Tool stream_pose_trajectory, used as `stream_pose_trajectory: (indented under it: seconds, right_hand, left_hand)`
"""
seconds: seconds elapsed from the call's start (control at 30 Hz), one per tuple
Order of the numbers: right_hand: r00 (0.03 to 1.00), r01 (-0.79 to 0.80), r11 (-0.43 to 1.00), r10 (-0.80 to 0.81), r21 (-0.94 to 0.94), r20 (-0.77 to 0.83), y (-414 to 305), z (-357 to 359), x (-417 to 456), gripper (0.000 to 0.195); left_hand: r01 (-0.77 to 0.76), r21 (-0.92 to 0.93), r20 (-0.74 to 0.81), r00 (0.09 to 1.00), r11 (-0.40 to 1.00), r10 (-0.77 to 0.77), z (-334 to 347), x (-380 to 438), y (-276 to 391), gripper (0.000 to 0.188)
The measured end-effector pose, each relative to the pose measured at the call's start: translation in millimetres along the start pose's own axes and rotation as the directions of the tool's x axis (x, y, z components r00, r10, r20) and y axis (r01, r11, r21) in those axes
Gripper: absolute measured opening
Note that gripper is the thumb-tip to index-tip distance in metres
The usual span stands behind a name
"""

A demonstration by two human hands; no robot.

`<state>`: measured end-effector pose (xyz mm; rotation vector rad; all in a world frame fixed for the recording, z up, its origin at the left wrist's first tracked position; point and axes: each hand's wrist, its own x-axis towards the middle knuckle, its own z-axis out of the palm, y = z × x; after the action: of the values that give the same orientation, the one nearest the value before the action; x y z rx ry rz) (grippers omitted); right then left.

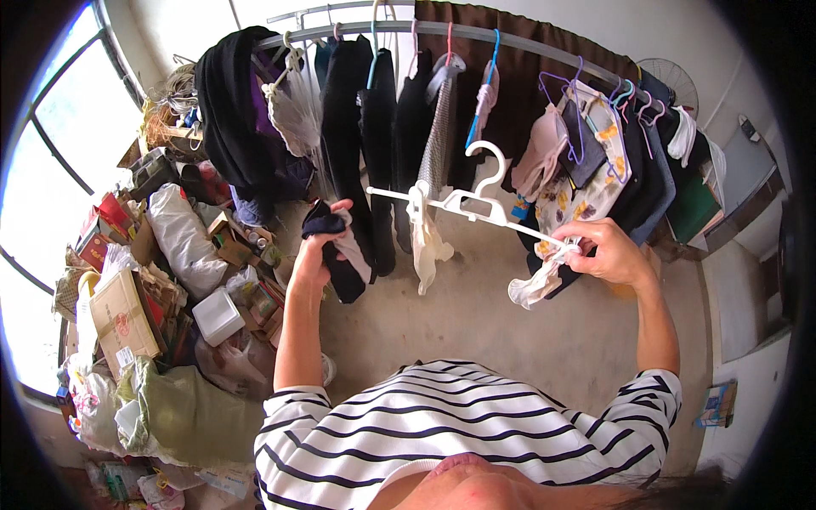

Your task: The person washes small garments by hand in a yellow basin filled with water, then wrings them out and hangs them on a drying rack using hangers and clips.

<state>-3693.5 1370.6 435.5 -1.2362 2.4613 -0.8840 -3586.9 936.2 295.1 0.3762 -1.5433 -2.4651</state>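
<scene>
In my right hand (605, 252) is the right end of a white plastic clip hanger (478, 203), which I hold tilted with its hook upward. One cream sock-like cloth (430, 255) hangs from the clip toward the hanger's left end. A second cream cloth (534, 284) dangles from the clip at my right fingers. My left hand (312, 252) grips a bundle of small dark and pale fabric pieces (338, 248), perhaps socks, to the left of the hanger. The bundle hides part of my left fingers.
Ahead, a metal clothes rail (395, 27) carries black trousers (344, 127), a floral garment (583, 159) and bras (542, 150). Boxes, a white sack (191, 242) and a green bag (191, 408) are piled at left. A fan (669, 80) stands behind the rail's right end.
</scene>
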Motion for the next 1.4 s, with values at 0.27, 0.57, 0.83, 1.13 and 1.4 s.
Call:
stream_pose_trajectory:
  seconds: [0.27,0.57,0.83,1.13,1.4]
  right_hand:
    - [0.998,-0.027,1.0,0.028,-0.014,0.057,21.2,-6.2,-46.1,0.025]
    - [0.996,-0.089,0.986,0.091,0.138,-0.006,62.7,-11.5,-94.1,0.034]
    - [0.918,-0.134,0.86,0.295,0.493,-0.264,89.9,-12.4,-147.4,0.05]
    - [0.8,-0.344,0.746,0.551,0.57,-0.238,217.5,133.8,-205.0,0.018]
    - [0.63,-0.261,0.879,0.468,0.399,-0.619,183.7,59.1,-176.0,0.024]
  left_hand:
    - [-0.045,0.155,0.215,0.977,0.987,0.011,45.3,15.1,-50.1,0.02]
    - [-0.181,0.425,0.363,0.932,0.887,0.016,80.0,6.3,-71.9,0.02]
    - [-0.31,0.32,0.304,0.928,0.895,0.213,106.1,3.6,-69.3,0.015]
    - [-0.368,0.212,0.218,0.921,0.905,0.324,104.7,23.3,-61.8,0.021]
    - [-0.374,0.249,0.269,0.913,0.893,0.307,121.4,35.2,-58.5,0.02]
